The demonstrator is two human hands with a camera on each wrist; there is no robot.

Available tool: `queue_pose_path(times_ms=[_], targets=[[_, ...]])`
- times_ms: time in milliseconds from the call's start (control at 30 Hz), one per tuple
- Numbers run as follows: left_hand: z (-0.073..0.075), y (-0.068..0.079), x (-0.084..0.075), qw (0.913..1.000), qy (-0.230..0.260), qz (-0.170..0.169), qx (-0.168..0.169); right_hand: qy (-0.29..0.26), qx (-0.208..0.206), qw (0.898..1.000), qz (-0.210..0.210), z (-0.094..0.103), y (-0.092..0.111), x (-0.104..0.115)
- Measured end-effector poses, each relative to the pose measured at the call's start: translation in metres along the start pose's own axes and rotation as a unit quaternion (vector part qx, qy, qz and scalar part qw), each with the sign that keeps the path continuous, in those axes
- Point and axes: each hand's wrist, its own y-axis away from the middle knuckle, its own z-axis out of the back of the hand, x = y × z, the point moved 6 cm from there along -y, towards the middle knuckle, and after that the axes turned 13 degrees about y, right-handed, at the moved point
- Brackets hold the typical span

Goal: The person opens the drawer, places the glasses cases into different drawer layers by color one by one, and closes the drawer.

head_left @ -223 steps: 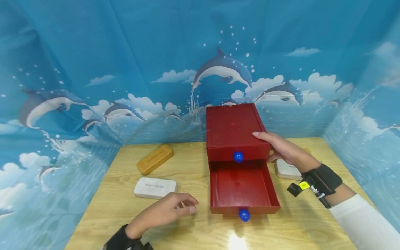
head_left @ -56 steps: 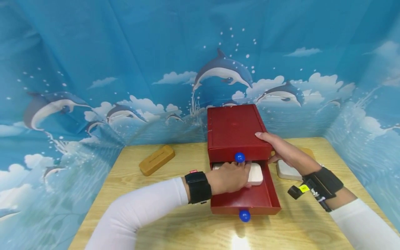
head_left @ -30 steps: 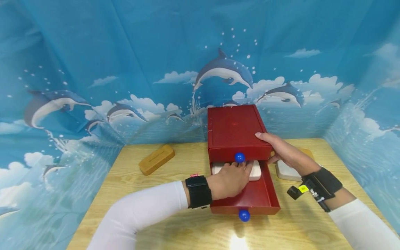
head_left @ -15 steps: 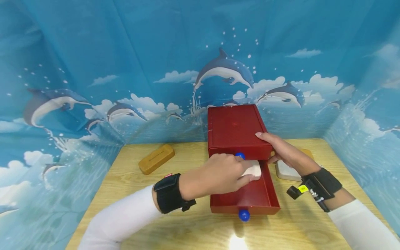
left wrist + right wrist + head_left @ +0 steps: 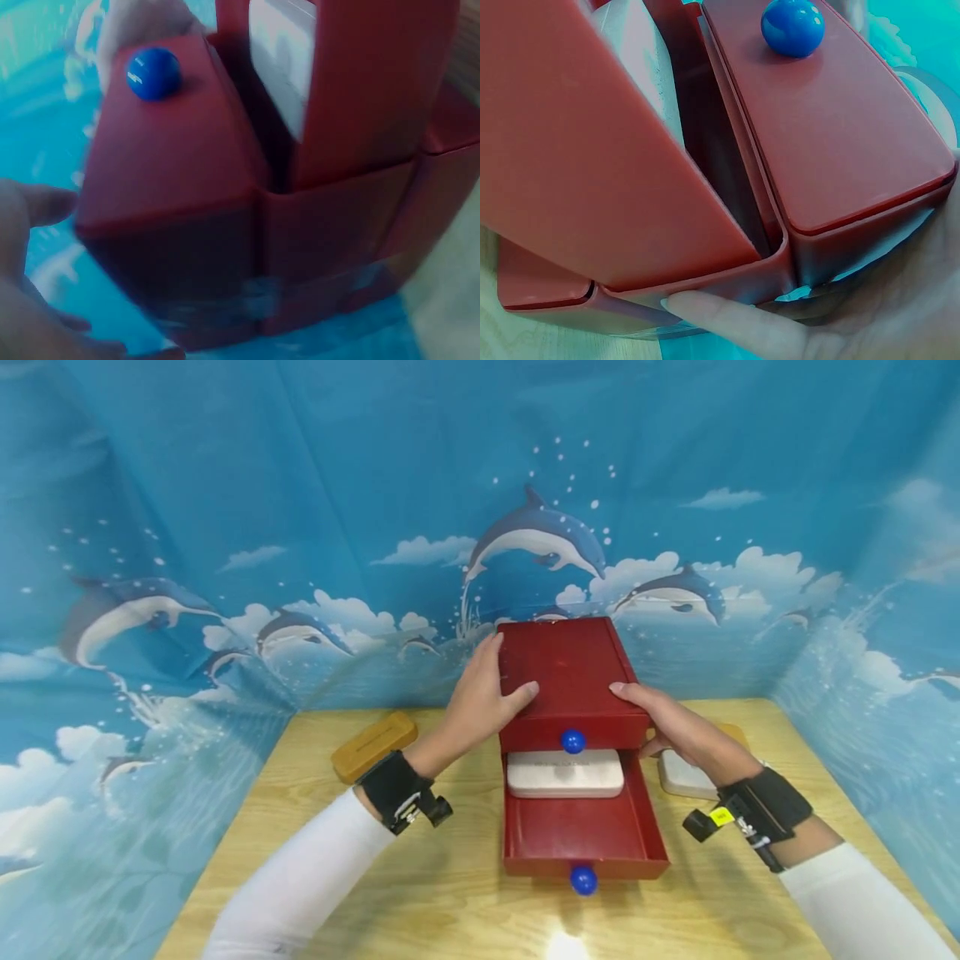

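A red drawer box with blue knobs stands mid-table, its lower drawer pulled out and the upper one closed. Inside the lower drawer a white oblong case lies crosswise toward the back, lettering on its lid. My left hand is at the box's left side, thumb over the top edge; in the left wrist view its fingers are spread beside the box. My right hand grips the right side, thumb on top; in the right wrist view one finger lies straight along the side.
An orange oblong case lies at the back left of the wooden table. Right of the box, partly behind my right hand, are another white case and a yellowish one. A blue dolphin-print sheet walls the back and sides.
The white case from the table's left now lies in the lower drawer. My left hand has let go of it and moved up to the box's left side. The right hand stays put.
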Motion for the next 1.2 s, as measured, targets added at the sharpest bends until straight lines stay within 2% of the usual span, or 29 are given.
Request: queue_pose_path(times_ms=[100,167,200,233,300,367,433,500,567,733,867,1000,1100,1200], targets=[[-0.005,-0.005,0.026,0.994,0.077,0.078,0.003,0.0,0.001,1.0,0.002,-0.001,0.0,0.0],[-0.011,-0.006,0.041,0.9792,0.153,0.132,0.02,0.0,0.0,1.0,0.003,-0.001,0.0,0.001],[-0.014,-0.006,0.047,0.9666,0.196,0.161,0.032,0.0,0.001,1.0,0.006,-0.002,0.0,0.002],[-0.018,-0.005,0.052,0.9501,0.244,0.189,0.045,0.0,0.0,1.0,0.008,-0.002,0.0,0.003],[-0.025,-0.002,0.058,0.912,0.329,0.234,0.073,0.0,0.0,1.0,0.009,-0.003,-0.001,0.004],[-0.031,0.001,0.061,0.8784,0.381,0.271,0.1,0.0,0.003,1.0,0.01,-0.004,-0.002,0.005],[-0.035,0.003,0.061,0.8535,0.418,0.287,0.118,0.0,0.004,1.0,0.008,-0.004,-0.002,0.005],[-0.038,0.004,0.06,0.8393,0.44,0.295,0.122,0.0,0.005,1.0,0.006,-0.004,-0.003,0.004],[-0.04,0.004,0.059,0.8359,0.446,0.297,0.12,-0.001,0.007,1.0,0.008,-0.003,-0.003,0.004],[-0.045,0.001,0.059,0.8364,0.442,0.302,0.118,-0.005,0.014,1.0,0.006,0.002,0.0,0.002],[-0.049,-0.001,0.059,0.8366,0.441,0.303,0.115,0.019,0.008,1.0,0.005,0.008,0.003,-0.003],[-0.049,-0.001,0.062,0.8359,0.442,0.308,0.105,0.043,0.008,0.999,0.024,0.013,0.007,-0.005],[-0.048,0.0,0.064,0.8353,0.442,0.311,0.099,0.073,0.007,0.997,0.037,0.017,0.008,-0.01],[-0.047,0.002,0.064,0.8372,0.441,0.308,0.1,0.139,-0.013,0.989,0.039,0.023,0.009,-0.019]])
